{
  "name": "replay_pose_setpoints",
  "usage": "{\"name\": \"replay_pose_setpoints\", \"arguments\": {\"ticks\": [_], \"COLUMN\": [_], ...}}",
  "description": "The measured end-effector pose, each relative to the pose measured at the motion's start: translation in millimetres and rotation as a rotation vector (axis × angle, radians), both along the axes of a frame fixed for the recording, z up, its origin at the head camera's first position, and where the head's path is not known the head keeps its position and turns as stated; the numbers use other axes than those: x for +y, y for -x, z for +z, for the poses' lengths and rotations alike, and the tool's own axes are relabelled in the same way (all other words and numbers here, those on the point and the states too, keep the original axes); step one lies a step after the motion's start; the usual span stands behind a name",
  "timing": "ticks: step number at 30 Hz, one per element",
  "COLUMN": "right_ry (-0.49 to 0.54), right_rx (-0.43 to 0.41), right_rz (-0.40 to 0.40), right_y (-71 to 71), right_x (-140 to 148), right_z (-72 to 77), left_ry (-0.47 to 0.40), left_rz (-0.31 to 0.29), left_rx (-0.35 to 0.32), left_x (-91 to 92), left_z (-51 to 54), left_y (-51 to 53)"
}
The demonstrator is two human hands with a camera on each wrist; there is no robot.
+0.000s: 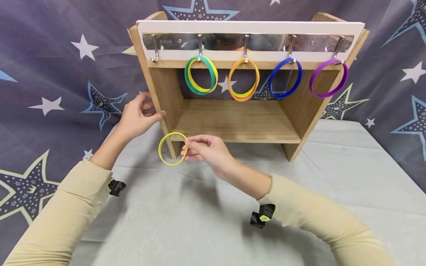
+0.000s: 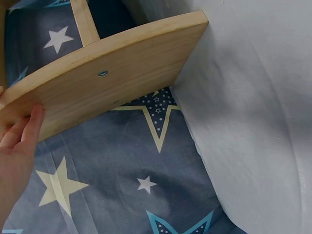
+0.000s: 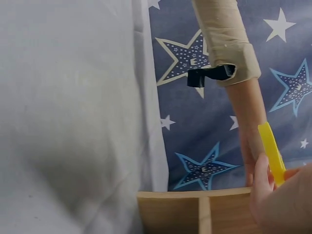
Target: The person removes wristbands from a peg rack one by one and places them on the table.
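Observation:
My right hand [image 1: 211, 153] pinches a thin yellow wristband [image 1: 160, 149] between thumb and fingers, in front of the lower left corner of a wooden shelf stand [image 1: 233, 118]. The right wrist view shows this yellow wristband [image 3: 272, 153] nearly edge-on. My left hand [image 1: 136, 116] grips the stand's left side panel, thumb at its front edge. In the left wrist view the fingers [image 2: 33, 129] lie against the panel's outer face [image 2: 141, 66]. A metal hook rail [image 1: 223, 41] runs along the top. Teal [image 1: 187, 75], orange [image 1: 240, 96], blue [image 1: 271, 83] and purple [image 1: 313, 83] wristbands hang from it.
More yellow wristbands hang with the teal and orange ones. The stand rests on a table with a grey-white cloth [image 1: 186, 221]. Behind it hangs a dark star-print curtain [image 1: 66, 77]. Both sleeves carry small black cameras [image 1: 116, 187].

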State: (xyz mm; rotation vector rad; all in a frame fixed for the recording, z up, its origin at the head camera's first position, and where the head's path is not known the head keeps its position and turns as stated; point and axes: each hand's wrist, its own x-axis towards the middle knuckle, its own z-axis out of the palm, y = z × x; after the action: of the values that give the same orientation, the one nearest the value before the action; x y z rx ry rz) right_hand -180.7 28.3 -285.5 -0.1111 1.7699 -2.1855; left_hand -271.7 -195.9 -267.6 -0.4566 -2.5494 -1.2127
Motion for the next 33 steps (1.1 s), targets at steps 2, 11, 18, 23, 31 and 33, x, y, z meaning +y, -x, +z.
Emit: {"name": "replay_pose_setpoints", "arguments": {"ticks": [2,11,18,23,31,33], "right_ry": [0.011,0.046,0.047,0.048,0.044,0.044], "right_rx": [-0.037,-0.14,-0.21,-0.232,-0.25,-0.247], "right_rz": [-0.007,-0.035,-0.016,-0.004,0.003,-0.001], "right_y": [1.6,8.5,13.8,15.3,18.1,18.6], "right_x": [-2,-10,-16,-20,-24,-25], "right_z": [-4.0,-22.2,-32.6,-35.9,-43.2,-44.2], "left_ry": [0.003,0.002,-0.081,-0.138,-0.179,-0.201], "left_rz": [0.003,0.003,-0.016,-0.037,-0.091,-0.089], "left_rx": [-0.004,0.001,-0.028,-0.049,-0.06,-0.068], "left_x": [0.1,0.5,-0.2,-2.5,-8.2,-9.2], "left_z": [0.1,0.0,-1.5,-1.5,-1.2,-0.8], "left_y": [-0.1,0.2,0.0,1.3,6.7,7.3]}}
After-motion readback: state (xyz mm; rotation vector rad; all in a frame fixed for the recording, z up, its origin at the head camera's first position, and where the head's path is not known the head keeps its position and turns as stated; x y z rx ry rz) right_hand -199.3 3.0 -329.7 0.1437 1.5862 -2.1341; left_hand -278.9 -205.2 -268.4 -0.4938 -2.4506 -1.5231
